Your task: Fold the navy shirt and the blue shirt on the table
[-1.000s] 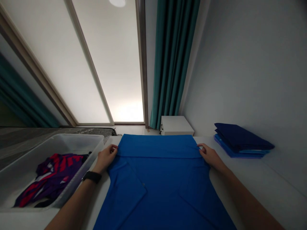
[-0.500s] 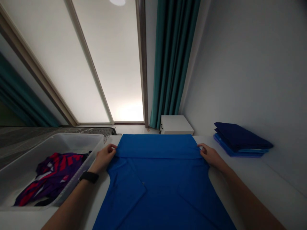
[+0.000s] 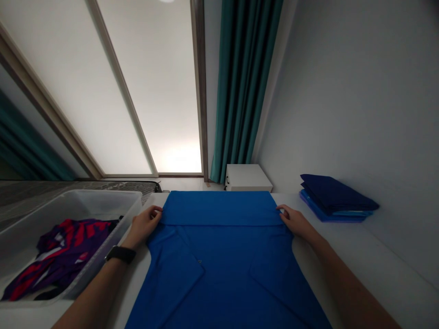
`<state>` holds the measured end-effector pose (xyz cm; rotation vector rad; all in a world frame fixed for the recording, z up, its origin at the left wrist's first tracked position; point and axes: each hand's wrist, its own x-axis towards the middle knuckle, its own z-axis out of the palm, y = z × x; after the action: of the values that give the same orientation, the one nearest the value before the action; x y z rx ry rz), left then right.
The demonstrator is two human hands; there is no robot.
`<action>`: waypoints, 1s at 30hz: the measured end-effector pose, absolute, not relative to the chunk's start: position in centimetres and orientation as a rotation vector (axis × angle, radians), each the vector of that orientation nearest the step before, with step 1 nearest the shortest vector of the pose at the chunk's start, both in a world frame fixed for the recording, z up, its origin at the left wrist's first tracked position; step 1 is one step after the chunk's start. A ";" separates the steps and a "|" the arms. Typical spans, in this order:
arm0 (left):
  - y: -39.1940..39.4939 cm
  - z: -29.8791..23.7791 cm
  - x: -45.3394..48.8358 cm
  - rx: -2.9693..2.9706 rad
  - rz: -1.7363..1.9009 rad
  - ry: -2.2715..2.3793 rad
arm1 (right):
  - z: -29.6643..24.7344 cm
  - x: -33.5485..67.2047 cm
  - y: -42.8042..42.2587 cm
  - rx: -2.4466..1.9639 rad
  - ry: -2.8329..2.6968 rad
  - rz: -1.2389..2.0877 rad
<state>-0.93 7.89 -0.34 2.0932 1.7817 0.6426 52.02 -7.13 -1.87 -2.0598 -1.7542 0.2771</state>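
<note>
Plainly, both hands are occupied with one item, a blue garment (image 3: 222, 267), which lies spread flat at the centre of the white table (image 3: 363, 256), directly before the person; its near end runs out of view. Across the far end, a straight-edged band of the cloth lies doubled over the body. Angled outlines show on the left and right below that band, and a small pale mark sits on the left one.

Left hand (image 3: 146, 224): thumb and fingers pinch the garment's left side edge at the folded band. A black wristband (image 3: 120, 254) is worn on that wrist. Right hand (image 3: 293, 221): thumb and forefinger pinch the opposite side edge, at about the same level. The band looks level and smooth between the two grips; slight wrinkling is noted just beneath it.

To the left, near the left forearm, stands a translucent plastic bin (image 3: 113, 201) containing a crumpled purple and red garment (image 3: 68, 251). To the right, well apart from the blue cloth and close to the wall (image 3: 360, 100), rests a stack of folded cloth (image 3: 336, 194), dark navy on top, brighter blue beneath. Beyond the table's far edge stand a white cabinet (image 3: 248, 177) and a teal curtain (image 3: 242, 91).
</note>
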 end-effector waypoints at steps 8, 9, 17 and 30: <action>8.0 -0.3 -0.8 2.101 0.610 1.804 | -1.7 51.9 -7.2 -2.032 -1.744 0.313; 8.0 -0.3 -0.8 2.100 0.606 1.810 | -1.6 51.9 -7.2 -2.041 -1.756 0.309; 7.8 -0.1 -0.6 2.120 0.603 1.811 | -1.2 51.4 -7.2 -2.047 -1.795 0.140; 7.3 -0.4 -0.6 2.075 0.763 1.746 | 1.8 34.0 -2.3 -1.527 -2.134 0.489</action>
<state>-0.65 7.30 -0.42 2.0754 1.7465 0.7631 33.99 -2.27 1.83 -1.5272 -2.1344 0.4893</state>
